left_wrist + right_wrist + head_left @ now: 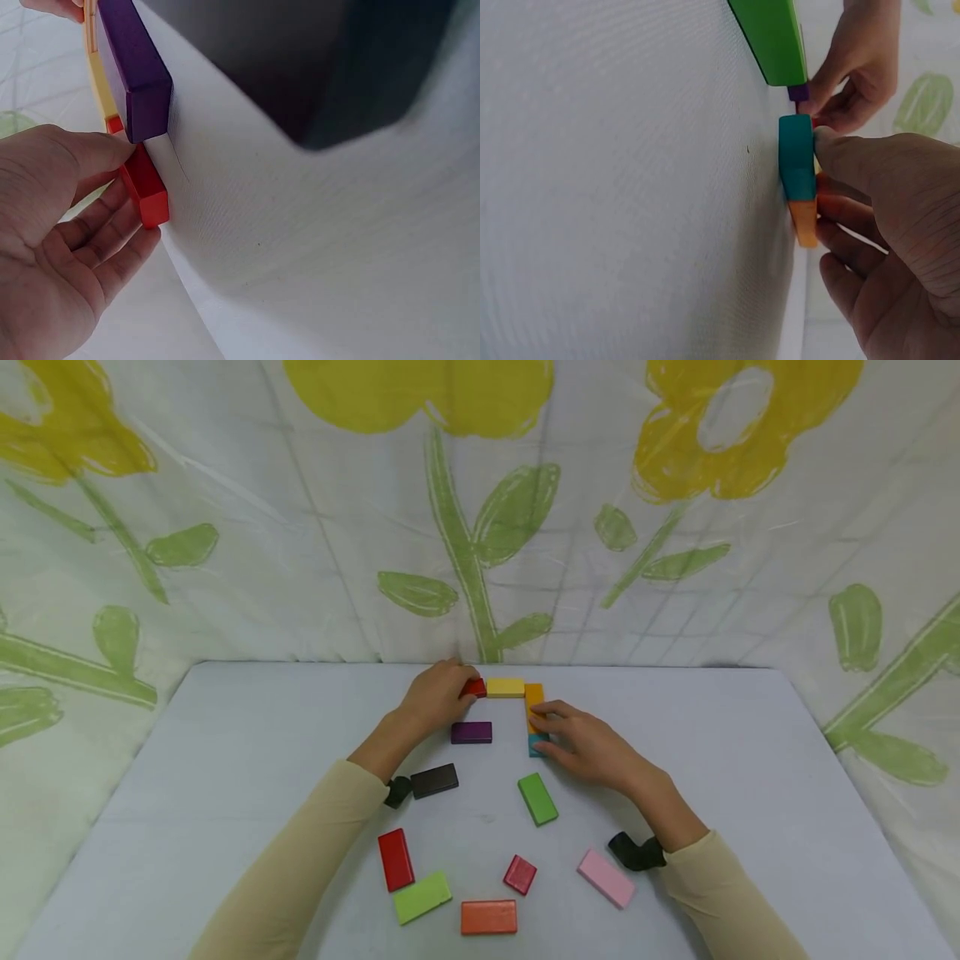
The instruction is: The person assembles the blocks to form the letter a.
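Observation:
My left hand [435,700] grips a small red block [475,687] at the table's far edge, thumb on one side and fingers on the other. In the left wrist view that red block [146,180] meets a yellow block [100,82]. The yellow block [506,688] runs right to an upright-running orange block [534,695], with a teal block [536,747] at its near end. Resting on these two is my right hand [592,750], its thumb on the teal block [796,154] and loosely extended fingers by the orange block [804,225]. A purple block [471,732] lies nearest the left hand.
Closer in lie a black block [435,781], a green block [537,799], a red block [396,860], a lime block [423,897], an orange-red block [488,917], a small crimson block [520,875] and a pink block [606,877]. A flowered curtain [337,610] hangs behind the table.

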Demonstrator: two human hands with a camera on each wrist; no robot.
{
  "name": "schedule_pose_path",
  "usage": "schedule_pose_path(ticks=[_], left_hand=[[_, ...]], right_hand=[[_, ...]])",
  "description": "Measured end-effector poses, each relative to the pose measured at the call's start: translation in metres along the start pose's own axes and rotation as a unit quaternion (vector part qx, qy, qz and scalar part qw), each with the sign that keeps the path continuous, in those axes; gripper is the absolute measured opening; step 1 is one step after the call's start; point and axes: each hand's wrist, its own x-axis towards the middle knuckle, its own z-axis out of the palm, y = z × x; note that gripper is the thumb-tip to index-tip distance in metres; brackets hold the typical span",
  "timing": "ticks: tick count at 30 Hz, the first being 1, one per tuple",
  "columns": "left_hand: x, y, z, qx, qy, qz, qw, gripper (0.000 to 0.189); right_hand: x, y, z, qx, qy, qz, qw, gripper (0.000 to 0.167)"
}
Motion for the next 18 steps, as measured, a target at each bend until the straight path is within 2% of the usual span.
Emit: schedule_pose_path(ticks=[18], left_hand=[[-0.0003, -0.0017, 0.0011, -0.006, 0.005, 0.010, 0.9999, 0.033]], right_hand=[[0.0004, -0.0016, -0.0011, 0.008, 0.000, -0.001, 1.0000, 0.048]])
